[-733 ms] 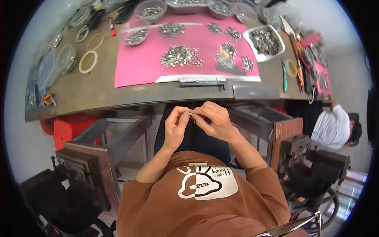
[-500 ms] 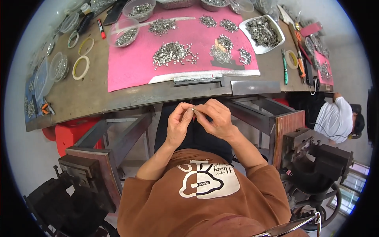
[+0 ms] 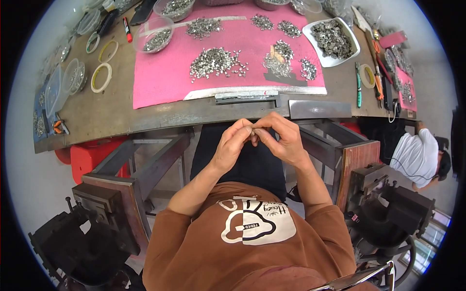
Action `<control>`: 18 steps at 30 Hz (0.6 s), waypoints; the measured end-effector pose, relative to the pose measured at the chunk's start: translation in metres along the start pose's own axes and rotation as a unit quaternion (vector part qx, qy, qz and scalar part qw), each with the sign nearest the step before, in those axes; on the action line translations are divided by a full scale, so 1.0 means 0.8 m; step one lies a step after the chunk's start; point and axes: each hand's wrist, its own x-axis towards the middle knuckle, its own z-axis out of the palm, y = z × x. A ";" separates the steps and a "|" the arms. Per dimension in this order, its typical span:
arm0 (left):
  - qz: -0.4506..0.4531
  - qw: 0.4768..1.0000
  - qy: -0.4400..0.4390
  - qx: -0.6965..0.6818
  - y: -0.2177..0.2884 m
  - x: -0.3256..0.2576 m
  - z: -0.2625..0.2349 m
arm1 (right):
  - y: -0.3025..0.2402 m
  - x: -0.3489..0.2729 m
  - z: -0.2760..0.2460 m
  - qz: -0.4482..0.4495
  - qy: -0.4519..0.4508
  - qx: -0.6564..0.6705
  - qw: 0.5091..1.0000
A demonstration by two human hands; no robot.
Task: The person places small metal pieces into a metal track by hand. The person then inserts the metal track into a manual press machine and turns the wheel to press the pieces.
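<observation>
My left hand (image 3: 231,146) and my right hand (image 3: 285,139) meet above my lap, just off the table's front edge. Both are closed, thumbs and forefingers pinched together at the tips. A tiny speck shows between the fingertips, too small to name. Beyond the hands, a pink mat (image 3: 160,80) carries a large heap of small shiny metal pieces (image 3: 211,64). Smaller heaps lie around it, including thin silvery pins (image 3: 277,67). Closest to my hands on the table are a dark bar-shaped tool (image 3: 246,99) and a flat steel plate (image 3: 320,109).
A white dish (image 3: 335,41) of metal parts stands at the mat's right. Clear plastic tubs (image 3: 154,36) stand at its far left. Tape rolls (image 3: 101,78) and a red marker (image 3: 127,30) lie further left. Dark bench vises (image 3: 383,194) flank me. Another person (image 3: 418,154) sits at right.
Both hands have shifted slightly right in the picture, still pinched together. The table and its contents appear a little further right and at a slightly different tilt.
</observation>
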 end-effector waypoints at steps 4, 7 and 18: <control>0.021 0.997 0.000 0.078 -0.002 0.009 0.002 | 0.008 0.009 -0.012 -0.038 0.027 -0.051 0.998; 0.101 0.964 0.074 0.233 0.007 0.014 0.009 | 0.027 0.025 -0.029 -0.031 0.108 -0.114 0.987; 0.364 0.638 0.128 0.667 0.031 0.061 -0.033 | 0.078 0.040 -0.034 -0.083 0.099 -0.244 0.961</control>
